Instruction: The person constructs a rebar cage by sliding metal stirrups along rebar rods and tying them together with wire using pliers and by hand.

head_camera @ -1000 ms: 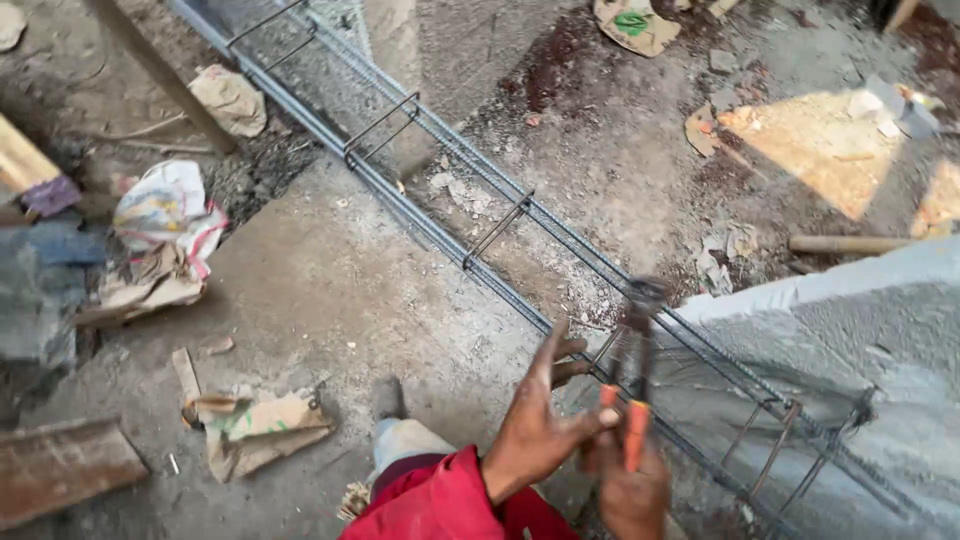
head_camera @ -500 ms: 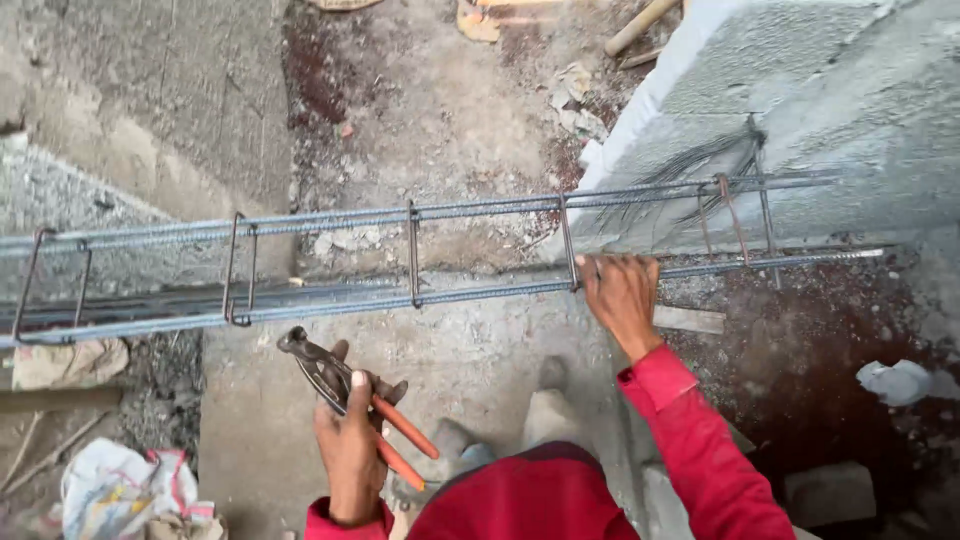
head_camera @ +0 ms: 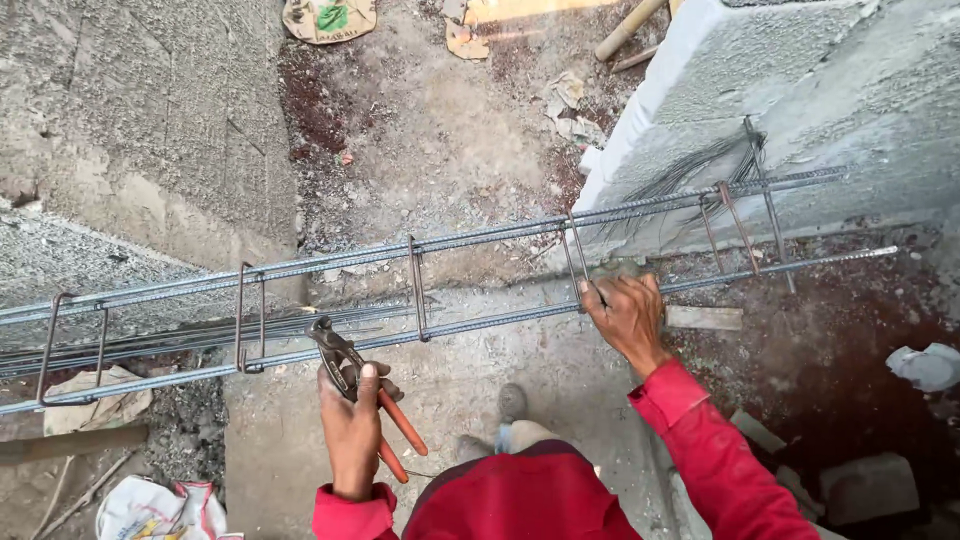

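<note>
A long cage of steel reinforcing bars point(head_camera: 480, 240) with rectangular stirrups runs across the view from left to right. My left hand point(head_camera: 352, 420) holds a pair of pincers with orange handles point(head_camera: 365, 385), its dark jaws close to the near lower bar. My right hand point(head_camera: 625, 315) grips the near lower bar beside a stirrup point(head_camera: 578, 265). A bundle of thin tie wire point(head_camera: 700, 170) hangs on the cage near its right end. Both arms wear red sleeves.
A grey concrete block wall point(head_camera: 800, 80) rises at the upper right, another concrete slab point(head_camera: 120, 150) at the left. Torn paper sacks point(head_camera: 328, 18) and rubble lie on the dirt ground. My shoe point(head_camera: 512, 402) stands below the cage. A crumpled bag point(head_camera: 150, 505) lies at the lower left.
The view has swung from looking along the cage to facing it side-on. My hands came apart: the left now carries the pincers at the left, the right grips the bar farther right.
</note>
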